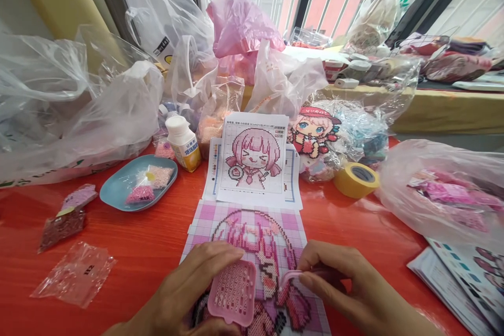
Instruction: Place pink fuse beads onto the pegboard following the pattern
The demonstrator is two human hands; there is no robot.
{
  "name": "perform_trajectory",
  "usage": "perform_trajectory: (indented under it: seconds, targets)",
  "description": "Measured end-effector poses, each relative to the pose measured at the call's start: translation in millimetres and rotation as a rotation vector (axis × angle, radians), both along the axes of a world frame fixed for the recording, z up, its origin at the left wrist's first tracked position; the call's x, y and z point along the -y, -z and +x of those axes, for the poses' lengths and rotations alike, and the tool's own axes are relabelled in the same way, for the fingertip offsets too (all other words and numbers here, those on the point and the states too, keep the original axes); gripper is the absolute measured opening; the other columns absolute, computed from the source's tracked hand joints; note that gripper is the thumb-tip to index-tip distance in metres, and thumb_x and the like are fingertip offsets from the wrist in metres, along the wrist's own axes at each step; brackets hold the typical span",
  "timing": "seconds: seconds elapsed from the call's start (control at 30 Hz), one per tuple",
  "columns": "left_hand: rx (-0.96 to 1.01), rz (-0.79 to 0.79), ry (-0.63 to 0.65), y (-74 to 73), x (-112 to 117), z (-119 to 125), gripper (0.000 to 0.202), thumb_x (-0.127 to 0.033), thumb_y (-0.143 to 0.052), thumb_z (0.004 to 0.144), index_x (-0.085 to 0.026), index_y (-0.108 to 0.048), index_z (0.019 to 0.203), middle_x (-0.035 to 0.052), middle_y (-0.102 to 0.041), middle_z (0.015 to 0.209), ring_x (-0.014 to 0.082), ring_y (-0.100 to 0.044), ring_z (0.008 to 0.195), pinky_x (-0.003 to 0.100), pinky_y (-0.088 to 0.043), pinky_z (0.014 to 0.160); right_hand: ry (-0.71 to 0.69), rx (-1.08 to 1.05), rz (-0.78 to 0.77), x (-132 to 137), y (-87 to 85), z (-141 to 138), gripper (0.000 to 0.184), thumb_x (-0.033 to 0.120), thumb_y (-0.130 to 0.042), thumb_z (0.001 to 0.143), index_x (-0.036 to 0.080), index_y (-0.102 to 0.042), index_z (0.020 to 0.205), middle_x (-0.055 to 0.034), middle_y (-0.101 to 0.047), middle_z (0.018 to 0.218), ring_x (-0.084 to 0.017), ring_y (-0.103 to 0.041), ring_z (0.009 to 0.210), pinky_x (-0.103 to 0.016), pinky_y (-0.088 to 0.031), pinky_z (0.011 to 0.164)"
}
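My left hand (189, 289) is closed around a small pink ridged bead tray (233, 292), held just above the pegboard (252, 252). The pegboard lies on the red table and carries a part-filled bead picture of a pink-haired girl. My right hand (346, 286) pinches a pink tweezer-like tool (289, 277), its tip over the beads near the picture's middle. A printed pattern sheet (252, 160) of the same girl lies just beyond the pegboard.
A blue dish (118, 189) with bead packets sits at the left, a white bottle (183, 143) behind it. A yellow tape roll (356, 179) is at the right. Plastic bags crowd the back and both sides; booklets (460, 283) lie at the lower right.
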State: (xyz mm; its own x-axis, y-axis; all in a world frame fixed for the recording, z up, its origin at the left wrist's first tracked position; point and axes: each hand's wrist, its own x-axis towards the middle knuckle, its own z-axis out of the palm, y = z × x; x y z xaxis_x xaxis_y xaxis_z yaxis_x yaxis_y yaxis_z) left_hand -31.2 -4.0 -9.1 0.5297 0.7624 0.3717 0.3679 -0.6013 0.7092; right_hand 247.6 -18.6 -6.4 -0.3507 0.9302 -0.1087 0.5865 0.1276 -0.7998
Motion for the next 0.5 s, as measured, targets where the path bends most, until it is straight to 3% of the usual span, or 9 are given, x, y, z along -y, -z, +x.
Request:
perform_trajectory:
  seconds: [0.23,0.5]
  targets:
    - [-0.096,0.108,-0.041,6.0,-3.0,-3.3,0.056,-0.047,-0.062,0.083,-0.032,-0.044,0.134,0.0003,-0.067,0.122,0.0203,-0.062,0.114,0.027,-0.048,0.102,-0.039,-0.003,0.068,-1.8,-4.1,-0.6,0.027,0.041,-0.049,0.091,0.022,-0.058,0.073,0.0032,-0.059,0.064,-0.008,-0.052,0.056,-0.017,-0.042,0.051]
    - [-0.171,0.13,-0.214,23.6,-7.1,-9.5,0.059,-0.049,-0.062,0.082,-0.03,-0.042,0.135,0.0012,-0.064,0.129,0.0229,-0.057,0.122,0.034,-0.042,0.108,-0.061,-0.022,0.106,-5.5,2.1,0.6,0.02,0.033,-0.05,0.09,0.022,-0.06,0.077,0.0016,-0.063,0.068,-0.009,-0.058,0.057,-0.016,-0.047,0.052]
